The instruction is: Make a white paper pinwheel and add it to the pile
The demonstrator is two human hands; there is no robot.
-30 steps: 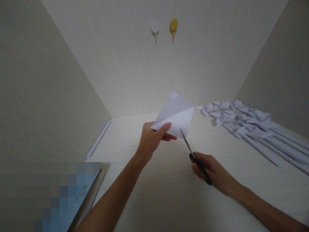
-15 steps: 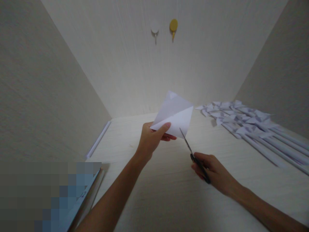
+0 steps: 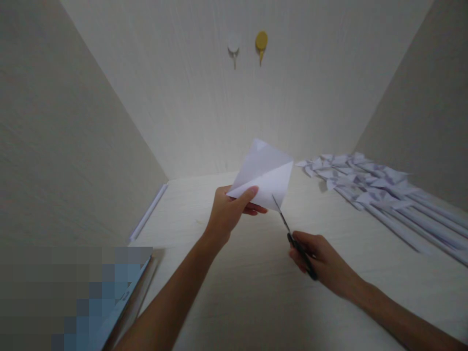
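Note:
A creased white square of paper [image 3: 268, 168] is held up, tilted, above the table by my left hand [image 3: 234, 204]. The thumb lies on top of its lower left part, with the fingers underneath. My right hand [image 3: 316, 258] grips black-handled scissors [image 3: 302, 256]. Their blades reach the paper near its bottom corner, and one blade shows over the sheet. How far the paper is cut there I cannot tell.
Several white paper pinwheels [image 3: 380, 197] on rolled paper sticks lie at the right. A white paper roll [image 3: 149, 212] rests along the left wall. Two hooks, one white [image 3: 233, 46] and one yellow [image 3: 261, 41], are on the back wall. A blue-edged object stands lower left, partly pixelated.
The hands, paper and scissors hold almost the same place. The whole view has shifted very slightly.

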